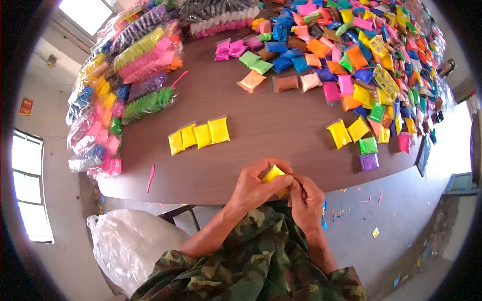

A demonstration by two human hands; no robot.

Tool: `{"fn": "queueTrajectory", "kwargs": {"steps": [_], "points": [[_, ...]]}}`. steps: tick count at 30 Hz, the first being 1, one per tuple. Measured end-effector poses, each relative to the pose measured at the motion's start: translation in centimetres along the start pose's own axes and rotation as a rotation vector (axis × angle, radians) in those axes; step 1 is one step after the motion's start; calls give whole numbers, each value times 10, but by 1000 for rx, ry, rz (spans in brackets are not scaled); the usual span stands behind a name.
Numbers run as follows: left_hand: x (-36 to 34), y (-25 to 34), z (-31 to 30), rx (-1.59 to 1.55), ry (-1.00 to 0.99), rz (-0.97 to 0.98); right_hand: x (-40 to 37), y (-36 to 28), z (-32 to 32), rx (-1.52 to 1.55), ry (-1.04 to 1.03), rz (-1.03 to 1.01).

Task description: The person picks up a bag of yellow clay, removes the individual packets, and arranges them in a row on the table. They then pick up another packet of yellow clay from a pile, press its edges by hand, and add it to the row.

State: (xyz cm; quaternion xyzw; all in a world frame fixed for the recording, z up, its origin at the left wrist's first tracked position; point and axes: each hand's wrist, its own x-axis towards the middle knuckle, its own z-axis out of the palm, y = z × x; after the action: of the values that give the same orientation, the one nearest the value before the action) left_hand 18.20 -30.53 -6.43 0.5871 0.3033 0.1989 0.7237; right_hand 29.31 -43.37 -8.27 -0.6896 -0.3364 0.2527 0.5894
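Note:
Near the front edge of the brown table (261,125), my left hand (258,185) is closed around a small yellow packet (273,174), with the thumb across it. My right hand (306,198) is closed too, its fingertips pinching the packet's right side and touching my left thumb. Part of the packet is hidden by the fingers. Up and to the left, a row of several yellow packets (202,135) lies side by side, partly overlapping. Two loose yellow packets (340,134) lie on the right, beside a green packet (368,145) and a purple packet (369,161).
A large mixed heap of coloured packets (356,55) covers the right and back right. Stacked clear bags of packets (145,60) line the left side. Pink strips (150,178) lie on the table at left. A white plastic bag (130,246) stands below the left edge.

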Motion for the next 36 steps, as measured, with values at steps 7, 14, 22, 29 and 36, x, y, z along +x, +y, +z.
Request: {"fn": "queueTrajectory", "kwargs": {"steps": [7, 14, 22, 29, 36], "points": [[-5, -12, -10, -195, 99, 20, 4, -1, -1, 152, 57, 195], [-6, 7, -15, 238, 83, 66, 15, 1, 2, 82, -89, 57], [-9, 7, -20, 195, 98, 37, 15, -4, 4, 23, -142, 13], [-5, 10, -11, 562, 136, 377, 13, -11, 2, -55, -109, 60], [2, 3, -18, 182, 4, 153, 13, -8, 2, -33, -157, 44]]}}
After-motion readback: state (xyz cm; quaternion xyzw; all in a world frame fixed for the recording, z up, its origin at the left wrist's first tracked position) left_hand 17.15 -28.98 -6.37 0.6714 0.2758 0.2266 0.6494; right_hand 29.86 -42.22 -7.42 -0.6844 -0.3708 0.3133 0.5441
